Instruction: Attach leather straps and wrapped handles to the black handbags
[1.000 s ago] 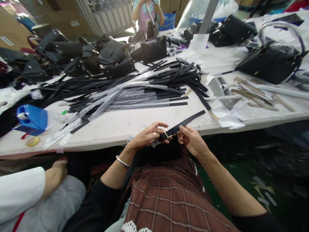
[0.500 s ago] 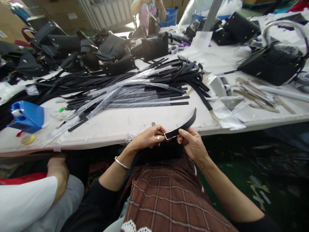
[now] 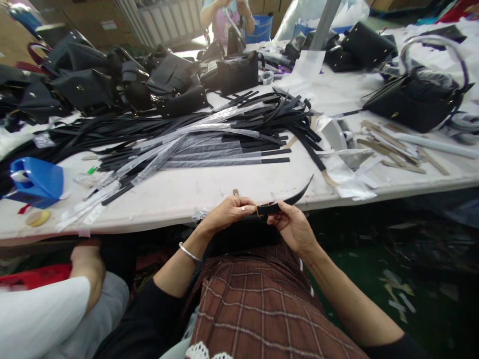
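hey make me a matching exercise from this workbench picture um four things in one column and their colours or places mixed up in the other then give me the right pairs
Column one:
1. Strap
2. Dispenser
3. Bracelet
4. Tape roll

Column two:
A. Silver, around the left wrist
B. Yellow, lying near the table's front edge
C. Black, held by the left hand and right hand
D. Blue, standing on the table

Right pairs: 1-C, 2-D, 3-A, 4-B.

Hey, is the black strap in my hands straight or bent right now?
Bent: past the right hand, the free end of the black strap sweeps upward in the view in a clear curve.
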The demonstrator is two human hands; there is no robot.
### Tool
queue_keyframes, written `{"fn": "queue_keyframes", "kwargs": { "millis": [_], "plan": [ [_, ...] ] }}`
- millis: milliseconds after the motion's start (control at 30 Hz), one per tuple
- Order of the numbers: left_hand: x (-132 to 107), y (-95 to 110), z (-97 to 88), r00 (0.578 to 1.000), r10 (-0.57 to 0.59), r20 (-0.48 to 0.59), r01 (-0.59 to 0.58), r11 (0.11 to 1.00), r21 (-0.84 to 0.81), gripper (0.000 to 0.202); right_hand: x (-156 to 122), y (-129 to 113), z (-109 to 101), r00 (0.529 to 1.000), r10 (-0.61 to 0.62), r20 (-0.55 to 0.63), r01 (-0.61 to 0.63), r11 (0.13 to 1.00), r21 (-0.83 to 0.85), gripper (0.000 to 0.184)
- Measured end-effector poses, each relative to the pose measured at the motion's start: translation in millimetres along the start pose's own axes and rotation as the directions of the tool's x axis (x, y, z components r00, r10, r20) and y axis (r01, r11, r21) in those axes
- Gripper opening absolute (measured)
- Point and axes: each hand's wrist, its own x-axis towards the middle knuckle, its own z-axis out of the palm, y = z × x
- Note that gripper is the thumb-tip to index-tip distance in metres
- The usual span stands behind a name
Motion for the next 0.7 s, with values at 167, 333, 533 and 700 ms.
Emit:
{"fn": "queue_keyframes", "kwargs": {
  "millis": [167, 333, 533, 700],
  "plan": [
    [-4, 1, 0.6, 0.995, -0.029, 0.094, 0.041, 0.99, -0.134, 0.029, 0, 3, 3, 0.998, -0.052, -0.022, 0.052, 0.999, 0.0, 0.023],
    [-8, 9, 4.5, 0.992, -0.008, 0.128, 0.009, 1.0, 0.0, 0.033, -4, 15, -1, 0.978, -0.203, -0.052, 0.195, 0.973, -0.126, 0.02],
    [-2, 3, 14.0, 0.999, 0.019, -0.037, -0.01, 0.973, 0.232, 0.03, -15, 32, -17, 0.898, -0.438, 0.047, 0.415, 0.804, -0.426, 0.012],
    [-1, 0, 19.7, 0.994, 0.047, -0.103, -0.007, 0.932, 0.361, 0.022, -17, 41, -24, 0.849, -0.52, 0.09, 0.467, 0.66, -0.588, 0.008]
  ]
}}
